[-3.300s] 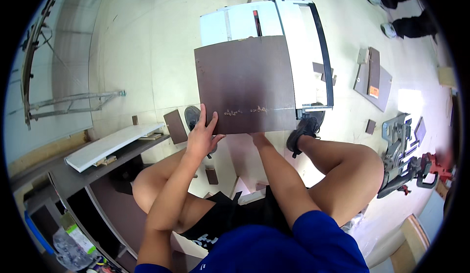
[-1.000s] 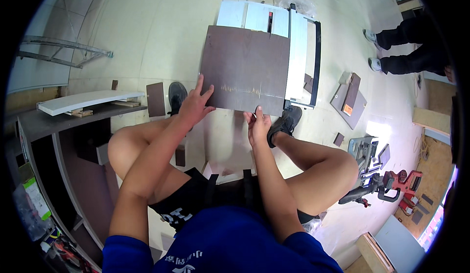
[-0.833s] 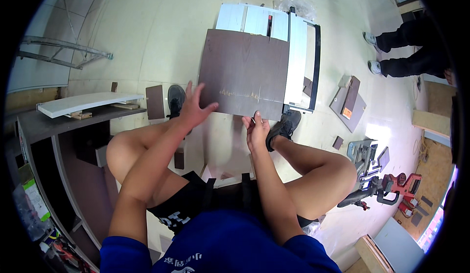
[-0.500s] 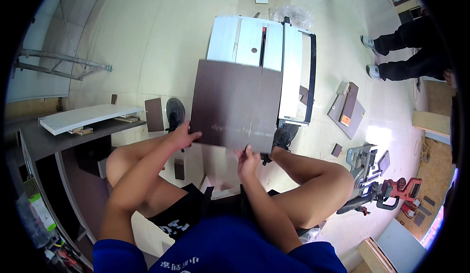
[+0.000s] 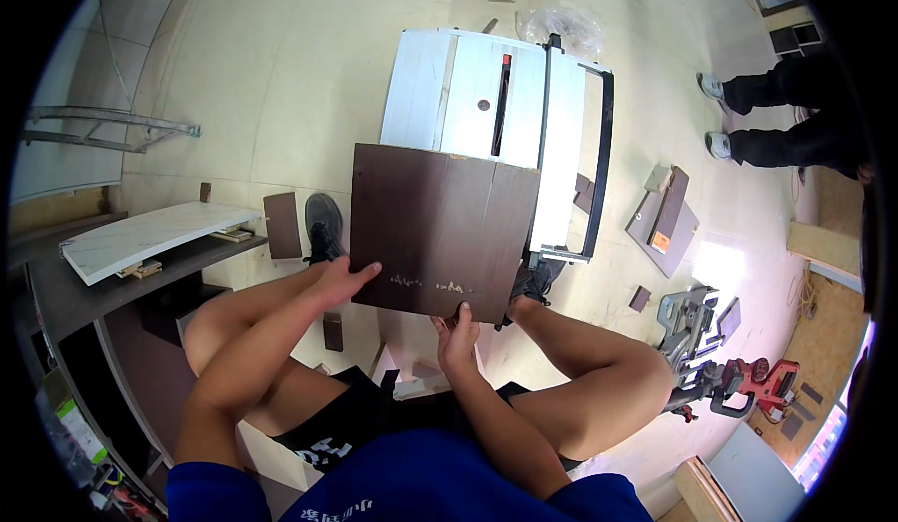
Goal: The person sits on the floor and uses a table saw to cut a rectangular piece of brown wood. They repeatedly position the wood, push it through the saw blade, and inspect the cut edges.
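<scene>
A dark brown wooden board (image 5: 435, 227) lies between my hands, its far edge over the near part of a table saw (image 5: 421, 92). Pale chipped marks run across the board near its front edge. At the board's left edge, my left hand (image 5: 348, 282) grips it with the thumb on top. My right hand (image 5: 456, 335) pinches the front edge, thumb above and fingers beneath. The saw's pale metal top shows a dark blade slot (image 5: 502, 101) with a red piece at its far end. The board hides the saw's near part.
To the left, a white marbled slab (image 5: 154, 232) rests on wood blocks atop a dark cabinet. Brown offcuts (image 5: 282, 226) lie on the floor. At right are stacked board pieces (image 5: 666, 209), a grey-and-black machine (image 5: 687, 330) and a red power tool (image 5: 762, 382). Another person's legs (image 5: 786, 110) stand at the far right.
The board has come back toward me and slightly left, with both hands still on it. More of the saw's top shows beyond its far edge.
</scene>
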`<state>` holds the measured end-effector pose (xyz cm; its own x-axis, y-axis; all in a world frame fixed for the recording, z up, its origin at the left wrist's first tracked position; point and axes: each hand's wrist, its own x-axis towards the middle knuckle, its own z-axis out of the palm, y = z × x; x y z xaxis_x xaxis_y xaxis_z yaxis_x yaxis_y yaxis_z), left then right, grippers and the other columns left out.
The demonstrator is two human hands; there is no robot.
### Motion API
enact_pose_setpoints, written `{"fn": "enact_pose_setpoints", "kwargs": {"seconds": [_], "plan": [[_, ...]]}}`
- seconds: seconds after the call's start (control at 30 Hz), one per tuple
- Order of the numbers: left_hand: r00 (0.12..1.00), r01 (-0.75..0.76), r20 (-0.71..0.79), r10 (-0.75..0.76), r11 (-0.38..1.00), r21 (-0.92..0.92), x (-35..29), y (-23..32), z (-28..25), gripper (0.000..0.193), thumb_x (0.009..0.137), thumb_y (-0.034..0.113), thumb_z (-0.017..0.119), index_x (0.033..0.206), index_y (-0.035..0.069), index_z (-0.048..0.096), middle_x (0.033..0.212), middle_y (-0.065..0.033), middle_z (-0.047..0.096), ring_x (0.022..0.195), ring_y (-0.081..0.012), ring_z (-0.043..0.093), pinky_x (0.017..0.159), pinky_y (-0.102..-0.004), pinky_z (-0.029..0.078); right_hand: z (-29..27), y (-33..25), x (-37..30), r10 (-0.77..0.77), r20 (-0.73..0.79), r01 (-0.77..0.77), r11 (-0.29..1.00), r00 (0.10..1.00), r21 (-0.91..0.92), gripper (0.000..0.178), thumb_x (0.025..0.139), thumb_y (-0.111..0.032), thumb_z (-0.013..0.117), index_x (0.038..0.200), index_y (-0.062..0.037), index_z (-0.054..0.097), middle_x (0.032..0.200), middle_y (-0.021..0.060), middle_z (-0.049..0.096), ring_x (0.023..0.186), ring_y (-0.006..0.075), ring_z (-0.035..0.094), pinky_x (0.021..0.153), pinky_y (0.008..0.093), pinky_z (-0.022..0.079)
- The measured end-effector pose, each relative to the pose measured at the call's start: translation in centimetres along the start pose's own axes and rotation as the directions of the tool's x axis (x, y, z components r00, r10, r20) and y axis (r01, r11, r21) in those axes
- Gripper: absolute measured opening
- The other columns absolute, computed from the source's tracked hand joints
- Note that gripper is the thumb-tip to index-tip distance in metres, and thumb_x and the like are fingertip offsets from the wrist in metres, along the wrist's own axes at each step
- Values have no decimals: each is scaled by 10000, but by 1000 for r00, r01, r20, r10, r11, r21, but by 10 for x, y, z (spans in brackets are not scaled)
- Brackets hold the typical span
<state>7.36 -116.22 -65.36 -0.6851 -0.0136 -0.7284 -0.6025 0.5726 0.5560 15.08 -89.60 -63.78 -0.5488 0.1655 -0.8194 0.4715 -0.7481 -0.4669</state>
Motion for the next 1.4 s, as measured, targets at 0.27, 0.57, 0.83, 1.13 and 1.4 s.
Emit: {"fn": "enact_pose_setpoints", "kwargs": {"seconds": [0.27, 0.57, 0.83, 1.13, 1.4], "plan": [[971, -140, -222, 90, 965, -221, -4, 45, 4, 614, 965, 542, 565, 1180, -30, 619, 1028, -167, 705, 961, -248, 672, 864, -361, 514, 32, -109, -28, 506, 492, 214, 509, 708, -834, 164, 983, -168, 576, 1019, -15, 624, 912, 77, 655, 792, 190, 685, 702, 332, 571], [982, -76, -189, 29, 965, -251, -16, 72, 5, 629, 954, 542, 576, 1145, -57, 607, 1033, -223, 691, 981, -335, 672, 868, -397, 509, 242, -280, 151, -465, 530, 488, -219, 709, -845, 361, 815, -360, 670, 921, -21, 730, 851, 172, 731, 803, 301, 724, 773, 390, 560], [963, -122, -259, 78, 979, -160, -14, 58, 9, 702, 934, 568, 573, 1111, -111, 587, 1048, -315, 661, 1030, -459, 636, 899, -467, 493, 251, -268, 173, -425, 487, 374, -325, 763, -869, 324, 764, -330, 667, 926, -63, 750, 929, 183, 734, 890, 340, 713, 833, 427, 557], [960, -115, -272, 69, 981, -157, -12, 56, 11, 707, 930, 569, 577, 1096, -118, 583, 1031, -340, 654, 1027, -469, 639, 888, -476, 500, 247, -262, 178, -445, 536, 443, -304, 717, -844, 313, 754, -309, 682, 887, -34, 751, 855, 193, 731, 840, 342, 719, 808, 412, 560], [959, -67, -279, 43, 995, -79, -16, 68, 8, 696, 935, 554, 581, 1113, -119, 580, 1035, -331, 657, 1019, -457, 643, 885, -458, 501, 243, -272, 179, -360, 531, 447, -294, 767, -845, 314, 783, -289, 674, 880, 3, 737, 827, 206, 725, 813, 336, 720, 782, 409, 565]]}}
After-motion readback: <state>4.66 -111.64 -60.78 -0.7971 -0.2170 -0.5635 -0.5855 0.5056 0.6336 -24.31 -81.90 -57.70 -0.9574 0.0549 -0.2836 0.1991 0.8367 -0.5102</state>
